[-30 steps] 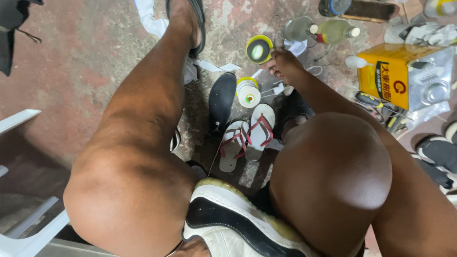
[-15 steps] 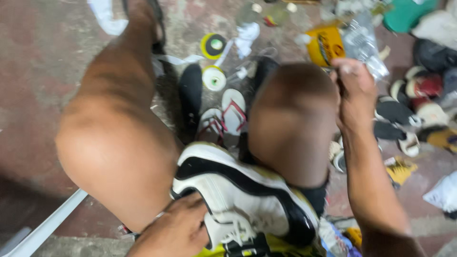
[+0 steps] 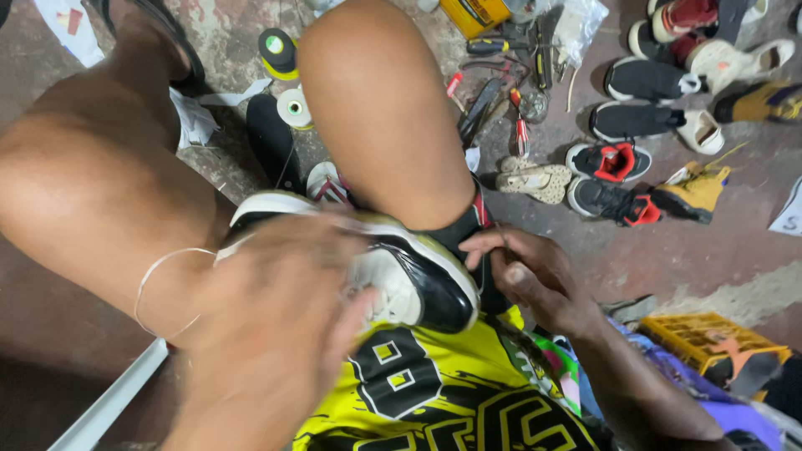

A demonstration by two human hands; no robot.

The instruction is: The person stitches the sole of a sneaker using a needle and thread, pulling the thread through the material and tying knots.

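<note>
A black and white sneaker (image 3: 418, 280) lies in my lap, wedged between my bare thighs above yellow and black shorts (image 3: 451, 392). My left hand (image 3: 276, 334), blurred by motion, lies over the sneaker's white side and grips it. A thin white thread (image 3: 163, 284) loops off by that wrist. My right hand (image 3: 535, 280) is at the sneaker's black end, just under my right knee (image 3: 376, 108), with its fingertips pinched on the black edge.
On the concrete floor ahead lie two thread spools (image 3: 294, 108), a black sole (image 3: 271, 142), a yellow can (image 3: 472, 12) and hand tools (image 3: 501, 83). Several shoes (image 3: 635, 79) and a yellow boot (image 3: 693, 188) sit at right. A yellow crate (image 3: 702, 334) stands beside my right arm.
My right hand has come back from the yellow can and plastic bag to the sneaker's end. My left hand has slid up over the sneaker. The view has shifted toward the shoes at right.
</note>
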